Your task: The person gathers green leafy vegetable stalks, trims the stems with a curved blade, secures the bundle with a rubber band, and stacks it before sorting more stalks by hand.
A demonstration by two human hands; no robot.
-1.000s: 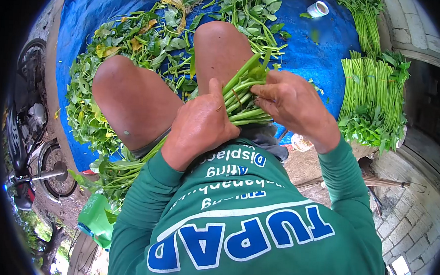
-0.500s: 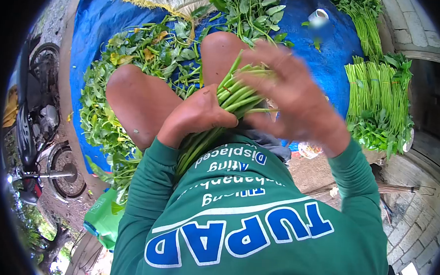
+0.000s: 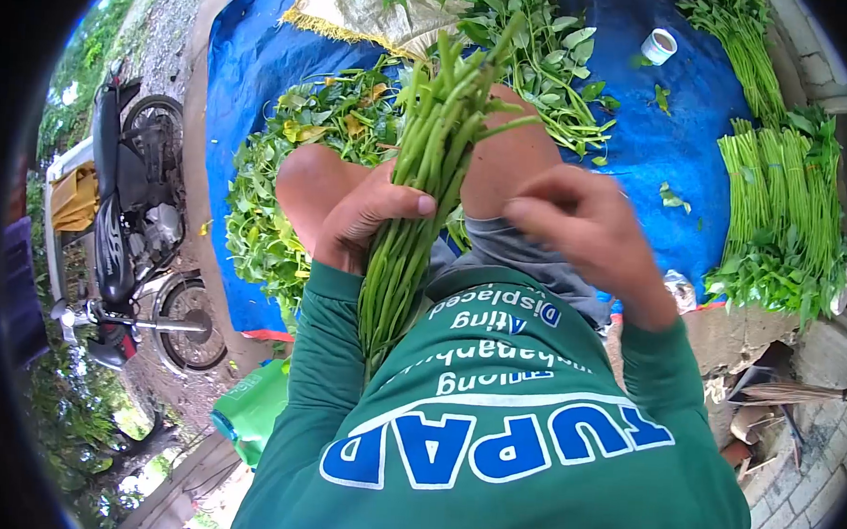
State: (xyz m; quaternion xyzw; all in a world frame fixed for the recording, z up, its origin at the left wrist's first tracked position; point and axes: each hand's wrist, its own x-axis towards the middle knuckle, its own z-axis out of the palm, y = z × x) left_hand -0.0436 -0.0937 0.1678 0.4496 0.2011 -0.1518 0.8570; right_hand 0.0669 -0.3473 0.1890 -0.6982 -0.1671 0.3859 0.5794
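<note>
A person in a long-sleeved green shirt point(image 3: 527, 482) and grey shorts point(image 3: 523, 255) holds a thick bundle of water spinach stems point(image 3: 438, 142) in the left hand point(image 3: 361, 215), the thumb crossing the front of the stems and the hand closed around their middle. The bundle slants over the lap, its upper ends fanning out between the knees and its lower part passing between the left sleeve and the shirt front. The right hand point(image 3: 600, 230) is apart from the left and clear of the bundle, raised just beside it over the right thigh; its fingers are curled and slightly blurred, so whether the fingertips meet cannot be told. Past the knees spreads a blue tarp point(image 3: 635, 184), bearing a heap of loose leaves point(image 3: 265, 224) on the left, more leafy stems point(image 3: 541, 66) straight ahead, a pale sack point(image 3: 368, 12) with a frayed yellow edge, and a small white cylinder point(image 3: 659, 46). Along the right side lie tied bundles of greens point(image 3: 776, 195), with another bundle of stems point(image 3: 746, 61) farther off. A motorcycle point(image 3: 119, 213) stands well to the left, and a bright green item point(image 3: 252, 408) sits near the left elbow.
</note>
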